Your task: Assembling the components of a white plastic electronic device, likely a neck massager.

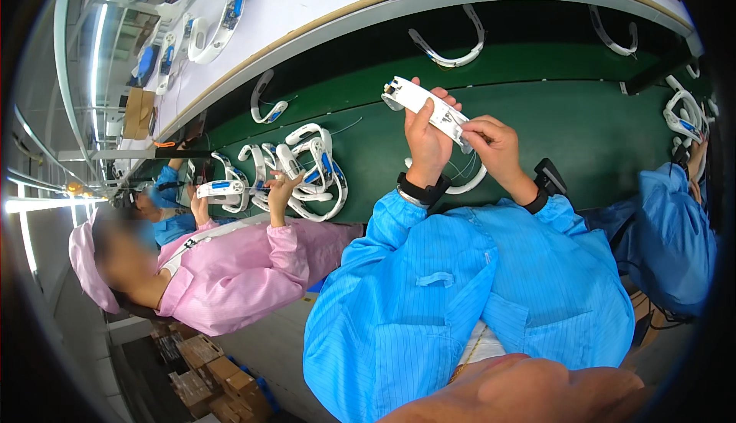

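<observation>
I see my left hand (426, 138) closed around a white curved band part (424, 104), holding it up over the green desk (583, 128). My right hand (494, 147) pinches the band's right end, fingers narrow. Another white band (469, 185) lies on the desk just beneath both hands. To the left, a person in a pink coat (238, 270) works beside a pile of white bands (303, 170).

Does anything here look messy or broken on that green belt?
Nothing looks broken. The only untidy spot is the pile of white curved parts heaped and overlapping on the green belt, while others lie singly. The left hand and right hand grip one white curved part between them.
</observation>
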